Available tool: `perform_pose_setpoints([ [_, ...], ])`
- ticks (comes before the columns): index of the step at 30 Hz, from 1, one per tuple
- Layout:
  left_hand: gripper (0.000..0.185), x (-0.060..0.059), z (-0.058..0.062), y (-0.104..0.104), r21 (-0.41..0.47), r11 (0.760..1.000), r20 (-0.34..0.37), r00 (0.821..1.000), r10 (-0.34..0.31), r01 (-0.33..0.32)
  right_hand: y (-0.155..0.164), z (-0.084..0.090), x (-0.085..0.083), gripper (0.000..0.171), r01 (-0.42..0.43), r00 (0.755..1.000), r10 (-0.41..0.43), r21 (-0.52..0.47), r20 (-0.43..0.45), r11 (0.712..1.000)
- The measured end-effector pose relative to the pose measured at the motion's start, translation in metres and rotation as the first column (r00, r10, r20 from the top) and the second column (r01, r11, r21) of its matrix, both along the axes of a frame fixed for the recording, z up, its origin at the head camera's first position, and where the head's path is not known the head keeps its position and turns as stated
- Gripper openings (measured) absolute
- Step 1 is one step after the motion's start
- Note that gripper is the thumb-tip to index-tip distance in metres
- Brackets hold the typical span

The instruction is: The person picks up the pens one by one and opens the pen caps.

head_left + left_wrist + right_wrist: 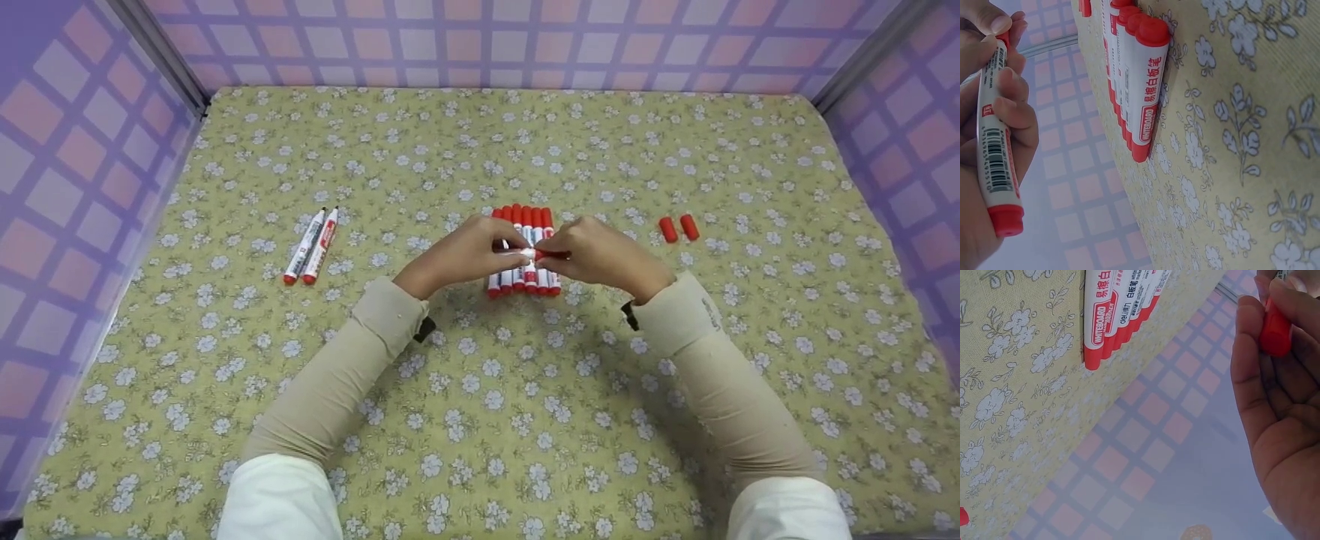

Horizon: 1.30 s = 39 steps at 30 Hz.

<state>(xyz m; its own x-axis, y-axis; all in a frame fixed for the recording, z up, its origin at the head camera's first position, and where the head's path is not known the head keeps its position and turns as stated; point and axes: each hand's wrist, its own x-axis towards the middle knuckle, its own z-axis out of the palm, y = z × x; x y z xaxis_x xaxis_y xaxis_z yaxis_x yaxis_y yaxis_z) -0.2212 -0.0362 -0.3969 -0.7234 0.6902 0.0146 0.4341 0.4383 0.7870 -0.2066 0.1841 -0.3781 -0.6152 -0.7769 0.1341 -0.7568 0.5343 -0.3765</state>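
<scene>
My left hand [501, 253] grips a white whiteboard marker [529, 254] by its barrel, a little above the table. The same marker [996, 146] shows a barcode and a red tail end, with my left fingers [1010, 107] curled round it. My right hand [561, 253] pinches the red cap [1275, 329] at the marker's other end. I cannot tell whether the cap is seated on the tip. Beneath both hands lies a tight row of several capped red-and-white markers [525, 219], also seen as a row of markers [1143, 95] and a row of markers [1123, 309].
Two uncapped markers [311, 246] lie side by side at the left of the flowered cloth [495, 420]. Two loose red caps [678, 228] lie at the right. Purple checked walls [67, 187] close in the table on the left, back and right.
</scene>
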Motion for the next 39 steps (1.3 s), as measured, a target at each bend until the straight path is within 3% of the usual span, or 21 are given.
perform_pose_setpoints([
  [21, 0.019, -0.002, -0.003, -0.028, 0.042, 0.998, -0.063, 0.996, 0.056, -0.054, 0.001, 0.001, -0.001, 0.015, 0.014, 0.999, -0.013, 0.009, -0.031, 1.0],
  [25, 0.019, -0.003, -0.004, -0.033, 0.023, 0.995, -0.065, 0.993, 0.095, -0.093, 0.001, 0.001, -0.001, 0.016, 0.027, 0.999, -0.027, 0.009, -0.016, 1.0],
  [30, 0.02, -0.003, -0.005, -0.041, -0.003, 0.987, -0.015, 0.987, 0.161, -0.161, 0.002, 0.0, 0.0, 0.018, 0.037, 0.999, -0.037, 0.009, -0.007, 0.999],
  [39, 0.025, -0.007, -0.007, -0.059, 0.007, 0.961, 0.034, 0.961, 0.276, -0.276, 0.004, 0.0, 0.001, 0.016, 0.024, 1.0, -0.024, -0.014, -0.013, 1.0],
])
